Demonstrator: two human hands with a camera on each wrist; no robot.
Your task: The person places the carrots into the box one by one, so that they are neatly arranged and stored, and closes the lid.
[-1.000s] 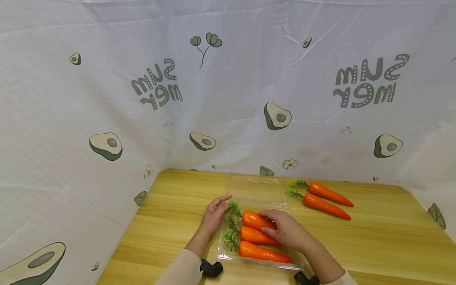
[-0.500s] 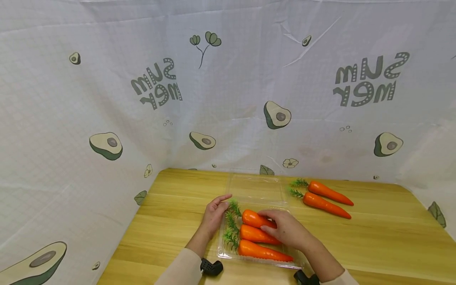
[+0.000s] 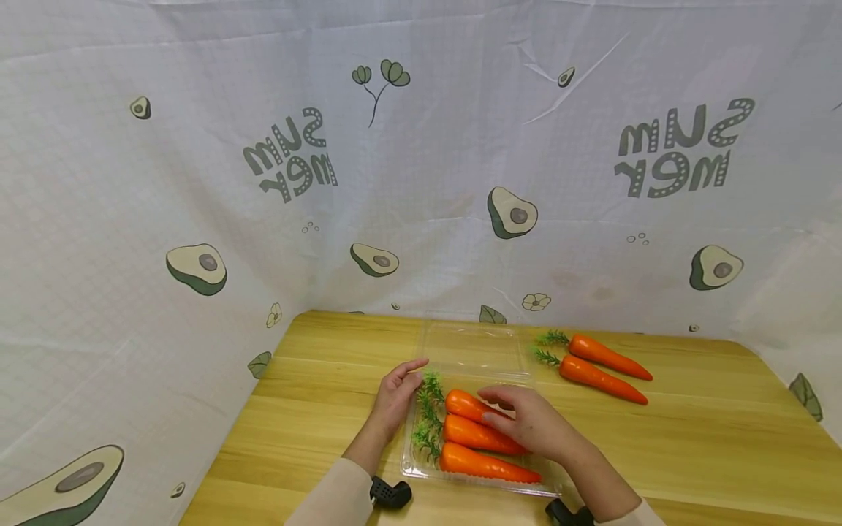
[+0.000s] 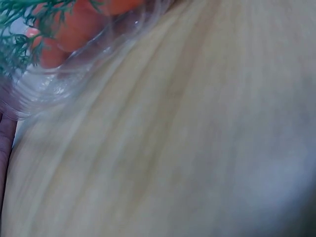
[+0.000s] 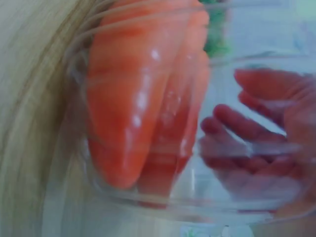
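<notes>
Three orange toy carrots with green plastic tops lie side by side in a clear plastic clamshell box [image 3: 411, 467]: a far carrot [image 3: 467, 404], a middle carrot [image 3: 475, 432] and a near carrot [image 3: 488, 465]. Over the far and middle ones hovers my right hand [image 3: 541, 426], thumb and fingers spread loosely. In the right wrist view its fingers [image 5: 247, 126] look apart from the carrots [image 5: 128, 98], seen through the clear wall. My left hand [image 3: 395, 398] rests at the box's left side by the green tops, index finger extended; whether it presses the wall is unclear.
The box's clear lid [image 3: 470, 349] lies folded back behind it. Two more carrots lie at the back right, one farther [image 3: 608, 356] and one nearer [image 3: 601, 380]. A printed white curtain [image 3: 427, 183] hangs behind the wooden table [image 3: 316, 409].
My right hand has loosened from the far carrot and drawn slightly to the right. That carrot has shifted a little. The left hand has stayed put.
</notes>
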